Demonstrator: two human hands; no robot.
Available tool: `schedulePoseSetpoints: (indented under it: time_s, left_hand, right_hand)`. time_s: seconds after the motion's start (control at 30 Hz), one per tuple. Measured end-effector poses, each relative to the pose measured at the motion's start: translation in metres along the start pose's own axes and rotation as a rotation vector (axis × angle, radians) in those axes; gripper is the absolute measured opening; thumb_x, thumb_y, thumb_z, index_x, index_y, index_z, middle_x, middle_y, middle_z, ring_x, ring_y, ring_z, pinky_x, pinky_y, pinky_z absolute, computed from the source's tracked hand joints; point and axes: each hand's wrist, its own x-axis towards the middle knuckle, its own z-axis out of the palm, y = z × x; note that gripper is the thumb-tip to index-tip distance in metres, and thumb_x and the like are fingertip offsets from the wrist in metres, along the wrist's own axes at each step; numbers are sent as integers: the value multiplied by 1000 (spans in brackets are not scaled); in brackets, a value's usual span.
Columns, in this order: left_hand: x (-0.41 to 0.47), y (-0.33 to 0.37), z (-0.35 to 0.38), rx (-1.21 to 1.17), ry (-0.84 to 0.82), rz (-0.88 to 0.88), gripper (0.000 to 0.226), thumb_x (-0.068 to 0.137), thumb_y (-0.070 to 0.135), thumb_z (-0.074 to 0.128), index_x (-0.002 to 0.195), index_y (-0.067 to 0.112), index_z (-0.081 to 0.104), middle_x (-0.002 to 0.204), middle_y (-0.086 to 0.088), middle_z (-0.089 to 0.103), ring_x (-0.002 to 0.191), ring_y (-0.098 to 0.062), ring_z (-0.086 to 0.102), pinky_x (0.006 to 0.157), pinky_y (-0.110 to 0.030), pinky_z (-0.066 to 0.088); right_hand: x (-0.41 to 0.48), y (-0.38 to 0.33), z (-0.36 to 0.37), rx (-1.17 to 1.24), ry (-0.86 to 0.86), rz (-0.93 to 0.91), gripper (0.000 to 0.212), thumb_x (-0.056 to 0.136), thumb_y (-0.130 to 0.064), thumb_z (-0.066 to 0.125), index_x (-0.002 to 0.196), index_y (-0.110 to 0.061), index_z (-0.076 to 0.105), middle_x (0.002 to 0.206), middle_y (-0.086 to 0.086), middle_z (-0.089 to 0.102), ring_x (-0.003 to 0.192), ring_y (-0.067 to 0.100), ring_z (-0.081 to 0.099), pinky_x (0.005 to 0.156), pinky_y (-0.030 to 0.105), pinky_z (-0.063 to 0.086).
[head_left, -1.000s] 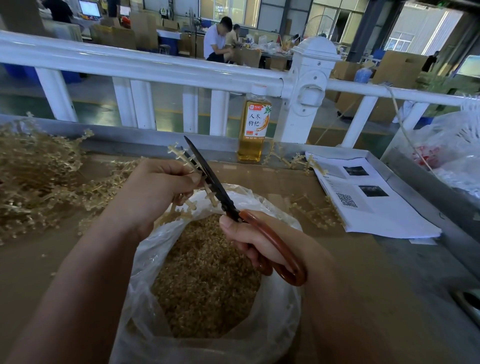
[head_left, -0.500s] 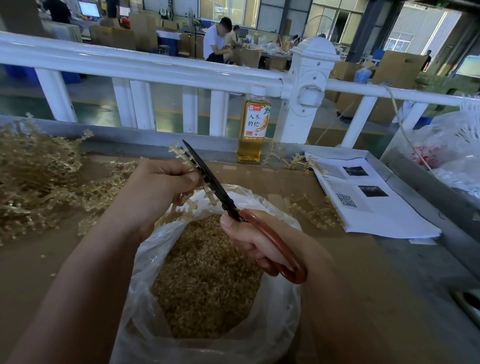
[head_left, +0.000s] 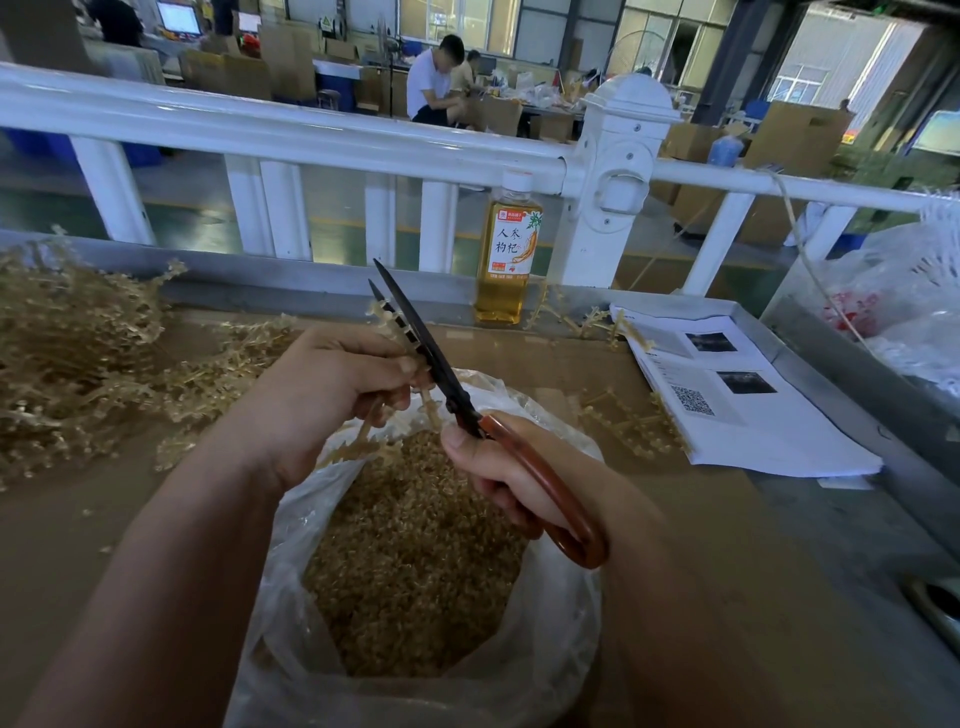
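Note:
My left hand (head_left: 332, 384) grips a tan plastic sprue strip (head_left: 388, 319) with small side pegs, holding it above a clear plastic bag (head_left: 550, 644). In my right hand (head_left: 511, 478) are black-bladed scissors (head_left: 421, 343) with brown handles, fingers curled through the loops. The blades are slightly apart and straddle the strip just past my left fingers. The bag's mouth is open and it holds a heap of small tan cut pieces (head_left: 415, 556).
A big pile of uncut tan sprues (head_left: 67, 358) lies at the left. A few loose strips (head_left: 628, 421) lie right of the bag beside a stack of printed sheets (head_left: 737, 405). A drink bottle (head_left: 506, 249) stands by the white railing (head_left: 322, 135). White plastic bags (head_left: 904, 306) sit far right.
The scissor blades have opened a little and shifted up along the strip. My left hand still holds the strip in the same place.

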Motion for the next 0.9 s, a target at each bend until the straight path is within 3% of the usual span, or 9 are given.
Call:
schedulePoseSetpoints:
  time_s: [0.13, 0.33, 0.4, 0.47, 0.53, 0.7, 0.8, 0.9]
  left_hand:
    - [-1, 0, -1, -47, 2, -14, 37, 82, -3, 53, 63, 19, 76, 63, 1, 69, 52, -3, 56, 49, -13, 43]
    - [-1, -1, 0, -45, -11, -18, 35, 83, -3, 52, 66, 18, 76, 65, 0, 70, 54, -4, 56, 50, -14, 44]
    - [0, -2, -1, -41, -7, -20, 36, 83, -2, 52, 66, 19, 76, 65, 1, 70, 54, -4, 56, 51, -14, 44]
    - [0, -3, -1, -31, -9, -22, 30, 81, 3, 56, 66, 19, 76, 64, 0, 69, 55, -6, 55, 51, -15, 43]
    - [2, -3, 0, -3, 14, -20, 19, 74, 8, 59, 64, 14, 75, 59, -3, 63, 53, -11, 50, 46, -15, 41]
    - [4, -7, 7, 15, 142, -48, 26, 75, 6, 53, 54, 9, 67, 48, -6, 57, 40, -12, 43, 37, -15, 37]
    - [2, -5, 9, -1, 154, -47, 14, 78, 2, 49, 69, 10, 57, 44, -3, 57, 34, -11, 42, 36, -16, 38]
    - [2, -3, 10, -29, 160, -52, 18, 79, -4, 45, 75, 11, 54, 52, -8, 65, 35, -13, 47, 37, -19, 43]
  right_hand:
    - [-2, -7, 2, 76, -3, 42, 33, 98, -39, 33, 69, -24, 36, 59, 2, 33, 48, 13, 31, 50, 25, 30]
    - [-6, -10, 0, 281, -35, 79, 31, 99, -30, 35, 70, -22, 39, 51, -5, 41, 33, 4, 42, 40, 14, 34]
    - [-4, -5, 2, 183, -11, 64, 29, 96, -42, 37, 71, -28, 40, 57, -2, 38, 41, 8, 36, 44, 23, 32]
    - [-2, 0, 4, 140, 9, 68, 27, 94, -47, 36, 71, -34, 38, 62, -4, 37, 40, 3, 37, 43, 19, 32]
    - [-2, -1, 3, 119, 25, 68, 28, 95, -44, 36, 69, -33, 39, 62, -7, 39, 35, -1, 41, 40, 12, 32]
    - [0, -5, 2, 100, 13, 55, 30, 98, -36, 38, 69, -29, 38, 59, -7, 38, 31, -2, 42, 39, 9, 31]
    - [2, -2, 4, 80, 7, 92, 30, 95, -45, 39, 71, -28, 37, 56, -1, 34, 41, 7, 35, 44, 20, 32]
    - [5, -1, 4, 43, 10, 110, 30, 92, -50, 38, 73, -27, 41, 54, -1, 36, 41, 7, 35, 42, 18, 34]
